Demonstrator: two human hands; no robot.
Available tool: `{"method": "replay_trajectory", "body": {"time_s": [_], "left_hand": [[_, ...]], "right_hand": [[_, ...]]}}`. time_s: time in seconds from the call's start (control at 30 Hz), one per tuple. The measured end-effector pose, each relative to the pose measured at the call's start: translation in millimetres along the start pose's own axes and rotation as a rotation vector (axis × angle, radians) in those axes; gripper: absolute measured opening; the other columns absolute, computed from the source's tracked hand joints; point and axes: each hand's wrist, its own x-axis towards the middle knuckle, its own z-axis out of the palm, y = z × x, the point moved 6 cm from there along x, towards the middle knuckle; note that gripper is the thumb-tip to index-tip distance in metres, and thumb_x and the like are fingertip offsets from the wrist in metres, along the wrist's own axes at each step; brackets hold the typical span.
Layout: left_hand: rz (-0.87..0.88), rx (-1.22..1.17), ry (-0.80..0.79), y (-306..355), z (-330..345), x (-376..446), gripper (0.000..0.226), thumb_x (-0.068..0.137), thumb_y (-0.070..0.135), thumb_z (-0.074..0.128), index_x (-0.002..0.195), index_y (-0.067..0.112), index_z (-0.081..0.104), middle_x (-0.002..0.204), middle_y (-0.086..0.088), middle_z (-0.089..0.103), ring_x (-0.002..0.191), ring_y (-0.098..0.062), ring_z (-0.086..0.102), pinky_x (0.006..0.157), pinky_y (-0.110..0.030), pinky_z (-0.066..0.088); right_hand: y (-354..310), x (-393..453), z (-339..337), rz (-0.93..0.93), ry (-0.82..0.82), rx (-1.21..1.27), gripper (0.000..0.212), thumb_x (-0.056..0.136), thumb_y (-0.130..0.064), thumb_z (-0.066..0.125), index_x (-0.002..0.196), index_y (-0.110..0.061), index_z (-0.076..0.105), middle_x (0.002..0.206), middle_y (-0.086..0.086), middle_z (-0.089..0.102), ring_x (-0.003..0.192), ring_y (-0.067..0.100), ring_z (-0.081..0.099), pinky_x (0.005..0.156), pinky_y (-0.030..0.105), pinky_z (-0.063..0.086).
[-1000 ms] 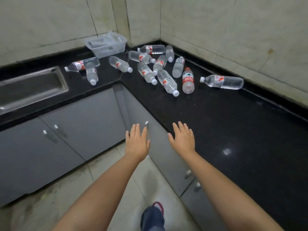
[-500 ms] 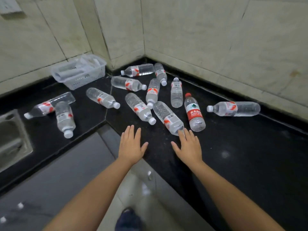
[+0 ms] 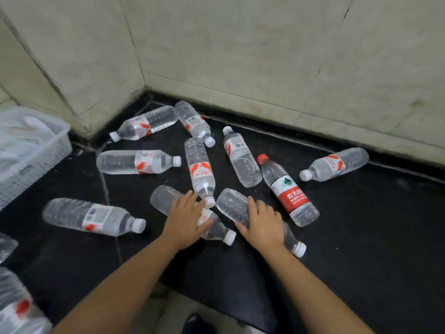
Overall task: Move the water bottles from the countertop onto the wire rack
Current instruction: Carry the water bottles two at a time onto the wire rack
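Note:
Several clear water bottles lie on their sides on the black countertop point(image 3: 361, 237), clustered in the corner. My left hand point(image 3: 186, 218) lies over one bottle point(image 3: 163, 197), fingers across its middle and thumb curled round its near side. My right hand point(image 3: 261, 222) covers the neighbouring bottle point(image 3: 231, 203) the same way; its white cap pokes out below my wrist. Both bottles still rest on the counter. A red-capped, red-labelled bottle point(image 3: 286, 189) lies just right of my right hand. No wire rack is in view.
A white plastic basket point(image 3: 31, 150) stands at the left edge by the wall. More bottles lie at the left point(image 3: 94, 216) and lower left point(image 3: 14, 307). Tiled walls close the corner behind. The counter's inner edge and the floor show between my forearms.
I have come closer to the corner. Both hands moved forward from above the counter edge and came down onto two bottles at the front of the cluster.

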Motion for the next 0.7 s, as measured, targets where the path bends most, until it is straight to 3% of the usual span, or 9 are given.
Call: {"method": "replay_trajectory", "body": {"time_s": [0.03, 0.1, 0.17, 0.23, 0.3, 0.33, 0.4, 0.53, 0.7], "left_hand": [[0.03, 0.0, -0.005, -2, 4, 2, 0.08, 0.09, 0.061, 0.005, 0.111, 0.012, 0.065, 0.119, -0.014, 0.065, 0.114, -0.031, 0.059, 0.106, -0.041, 0.027], [0.062, -0.013, -0.01, -8, 11, 3, 0.063, 0.088, 0.058, 0.023, 0.103, 0.014, 0.065, 0.106, -0.009, 0.07, 0.104, -0.027, 0.064, 0.099, -0.041, 0.023], [0.118, 0.046, -0.022, -10, 15, 3, 0.071, 0.08, 0.07, 0.024, 0.106, 0.015, 0.061, 0.104, -0.007, 0.069, 0.106, -0.023, 0.057, 0.097, -0.043, 0.022], [0.21, 0.153, 0.013, -10, 13, 3, 0.084, 0.066, 0.08, 0.028, 0.108, 0.015, 0.06, 0.104, -0.005, 0.069, 0.102, -0.022, 0.062, 0.097, -0.043, 0.024], [0.313, 0.251, 0.068, -7, 8, 5, 0.087, 0.052, 0.082, 0.047, 0.106, 0.015, 0.061, 0.098, -0.005, 0.071, 0.09, -0.021, 0.069, 0.096, -0.042, 0.038], [0.359, 0.287, 0.092, -4, 6, 8, 0.089, 0.043, 0.082, 0.058, 0.101, 0.015, 0.065, 0.094, -0.004, 0.071, 0.084, -0.02, 0.071, 0.089, -0.039, 0.05], [0.445, 0.318, 0.11, 0, 5, 12, 0.087, 0.033, 0.078, 0.068, 0.091, 0.012, 0.071, 0.085, -0.005, 0.072, 0.074, -0.019, 0.07, 0.07, -0.036, 0.058], [0.5, 0.348, 0.097, 3, 6, 18, 0.081, 0.054, 0.079, 0.035, 0.083, 0.013, 0.07, 0.075, -0.003, 0.07, 0.063, -0.018, 0.067, 0.063, -0.029, 0.056], [0.401, 0.301, 0.111, 36, 7, 21, 0.088, 0.066, 0.083, 0.017, 0.077, 0.01, 0.066, 0.07, -0.007, 0.067, 0.059, -0.025, 0.064, 0.059, -0.031, 0.053]], "right_hand": [[1, 2, 3, 0.016, -0.005, -0.018, 0.076, 0.079, -0.049, 0.06, 0.139, -0.01, 0.036, 0.128, 0.017, 0.055, 0.11, 0.035, 0.056, 0.089, 0.042, 0.045], [5, 8, 9, 0.036, -0.043, -0.009, 0.078, 0.083, -0.051, 0.054, 0.144, -0.013, 0.023, 0.134, 0.015, 0.046, 0.119, 0.033, 0.048, 0.096, 0.041, 0.039], [6, 12, 8, 0.047, -0.097, -0.038, 0.079, 0.084, -0.053, 0.051, 0.145, -0.017, 0.014, 0.137, 0.012, 0.04, 0.123, 0.03, 0.041, 0.099, 0.04, 0.035], [8, 13, 7, 0.052, -0.119, -0.045, 0.081, 0.083, -0.053, 0.053, 0.144, -0.019, 0.013, 0.137, 0.009, 0.039, 0.125, 0.028, 0.039, 0.101, 0.04, 0.034], [8, 11, 6, 0.04, -0.127, -0.022, 0.081, 0.082, -0.052, 0.056, 0.144, -0.02, 0.015, 0.137, 0.007, 0.039, 0.126, 0.026, 0.038, 0.102, 0.041, 0.033], [10, 8, 5, 0.029, -0.137, -0.01, 0.081, 0.081, -0.05, 0.057, 0.144, -0.021, 0.015, 0.138, 0.007, 0.038, 0.126, 0.026, 0.038, 0.102, 0.041, 0.032], [17, -3, 3, 0.01, -0.171, -0.009, 0.08, 0.08, -0.046, 0.061, 0.143, -0.024, 0.016, 0.139, 0.004, 0.037, 0.127, 0.025, 0.037, 0.104, 0.041, 0.029], [57, -40, 0, 0.076, -0.202, -0.019, 0.078, 0.078, -0.037, 0.066, 0.141, -0.029, 0.02, 0.139, -0.001, 0.037, 0.13, 0.023, 0.035, 0.113, 0.05, 0.015], [103, -88, -5, 0.047, -0.214, -0.08, 0.066, 0.085, -0.016, 0.055, 0.141, -0.03, 0.022, 0.146, -0.006, 0.028, 0.143, 0.02, 0.009, 0.114, 0.055, -0.001]]}}
